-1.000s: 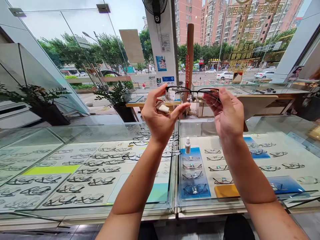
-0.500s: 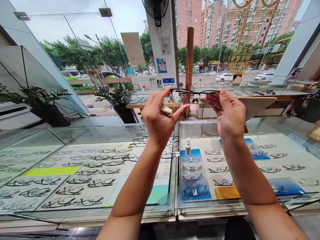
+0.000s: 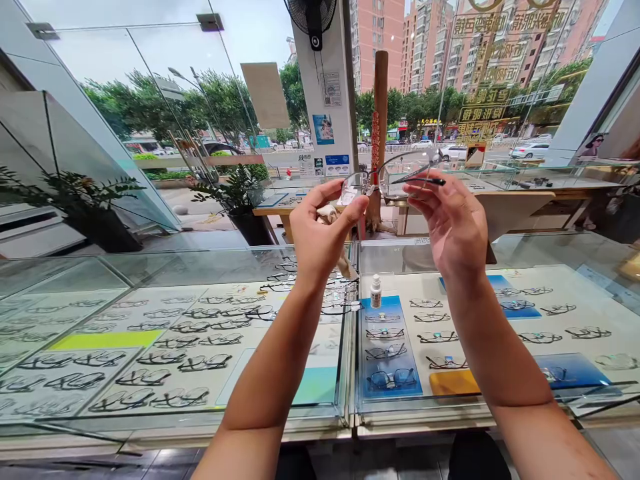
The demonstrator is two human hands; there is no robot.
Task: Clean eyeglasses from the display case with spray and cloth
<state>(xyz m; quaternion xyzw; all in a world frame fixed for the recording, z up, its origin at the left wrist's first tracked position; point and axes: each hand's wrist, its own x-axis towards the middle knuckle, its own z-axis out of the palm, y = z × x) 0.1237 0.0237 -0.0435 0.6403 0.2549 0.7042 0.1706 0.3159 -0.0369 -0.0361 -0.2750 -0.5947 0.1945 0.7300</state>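
A pair of eyeglasses (image 3: 407, 175) is held up at chest height over the display counters, its lenses tilted and a dark temple arm pointing right. My left hand (image 3: 323, 230) pinches the left lens side between thumb and fingers. A beige cloth (image 3: 346, 265) is tucked in the same hand and hangs below the palm. Around the dark temple tip on the other side, the curled fingers of my right hand (image 3: 457, 223) touch the frame; part of their grip is hidden. A small white bottle (image 3: 375, 292) stands on the counter below, between my forearms.
Glass display cases (image 3: 350, 407) with rows of eyeglass frames (image 3: 200, 363) spread beneath both arms. Farther off are a wooden post (image 3: 380, 100), a potted plant (image 3: 243, 193), another glass counter (image 3: 530, 180) and large windows onto a street.
The eyeglasses have turned from a level, front-on pose to a tilted one, the right lens now higher. My right-hand fingers have shifted along the temple. More of the cloth hangs below my left hand.
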